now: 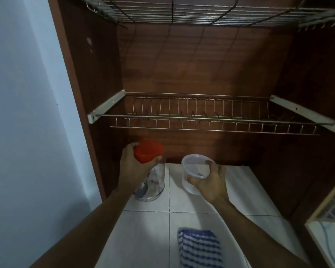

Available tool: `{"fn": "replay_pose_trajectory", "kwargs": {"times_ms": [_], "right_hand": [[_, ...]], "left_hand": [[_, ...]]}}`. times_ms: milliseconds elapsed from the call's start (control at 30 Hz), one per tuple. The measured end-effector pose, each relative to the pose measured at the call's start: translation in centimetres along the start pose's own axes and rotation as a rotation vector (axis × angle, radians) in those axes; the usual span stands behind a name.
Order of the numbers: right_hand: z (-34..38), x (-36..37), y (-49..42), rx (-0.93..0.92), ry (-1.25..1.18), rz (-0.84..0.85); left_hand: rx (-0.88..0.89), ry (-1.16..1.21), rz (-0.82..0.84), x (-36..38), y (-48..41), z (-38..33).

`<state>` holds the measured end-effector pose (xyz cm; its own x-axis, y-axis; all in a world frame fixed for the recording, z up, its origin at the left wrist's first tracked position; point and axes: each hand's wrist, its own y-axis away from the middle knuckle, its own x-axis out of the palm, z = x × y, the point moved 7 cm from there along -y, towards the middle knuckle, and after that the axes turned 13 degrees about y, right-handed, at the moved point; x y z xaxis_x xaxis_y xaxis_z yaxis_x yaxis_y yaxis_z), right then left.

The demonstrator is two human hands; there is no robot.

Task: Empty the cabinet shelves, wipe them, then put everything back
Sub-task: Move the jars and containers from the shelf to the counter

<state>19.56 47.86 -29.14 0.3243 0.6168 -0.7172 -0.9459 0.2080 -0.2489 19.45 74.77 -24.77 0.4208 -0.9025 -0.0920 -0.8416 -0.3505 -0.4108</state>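
Surrounding me: I stood before a brown cabinet (201,64), with a blue wall (27,113) to its left and a framed glass panel (329,219) at the right edge.
In the way: the lower wire rack (201,118) hung across the cabinet, directly above both containers; the upper wire rack (201,14) sat well above it.
Underfoot of the goods: a white tiled counter (143,238) ran under the cabinet, and a blue-and-white checked cloth (199,248) lay on it near me, apart from both containers.
Count: two wire racks, two containers, two lids, one spoon, one cloth, two hands.
Jar (155,182): clear, tall and upright, capped with an orange lid (148,150); a metal spoon (143,187) leaned inside. It stood at the back left of the counter, below the lower rack.
Tub (191,182): translucent, round, closed with a clear lid (195,165); placed just right of the jar, not touching it. I could not tell whether it rested on the tiles.
Left hand (133,167): my thumb and fingers were curled around the orange lid, gripping it from the left.
Right hand (209,180): my thumb and fingers wrapped the tub's rim and side, gripping it from the right.
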Motion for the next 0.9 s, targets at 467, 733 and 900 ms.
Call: {"fn": "replay_pose_trajectory", "kwargs": {"times_ms": [467, 733, 900], "right_hand": [[-2.7, 4.4, -2.2, 0.082, 0.054, 0.039], [-3.6, 5.3, -2.0, 0.083, 0.019, 0.045], [-3.7, 5.5, -1.5, 0.049, 0.043, 0.022]], "left_hand": [[0.016, -0.024, -0.018, 1.6, -1.7, 4.0], [0.012, -0.020, -0.028, 1.5, -1.7, 5.4], [0.003, -0.011, -0.015, 1.6, -1.6, 5.8]]}}
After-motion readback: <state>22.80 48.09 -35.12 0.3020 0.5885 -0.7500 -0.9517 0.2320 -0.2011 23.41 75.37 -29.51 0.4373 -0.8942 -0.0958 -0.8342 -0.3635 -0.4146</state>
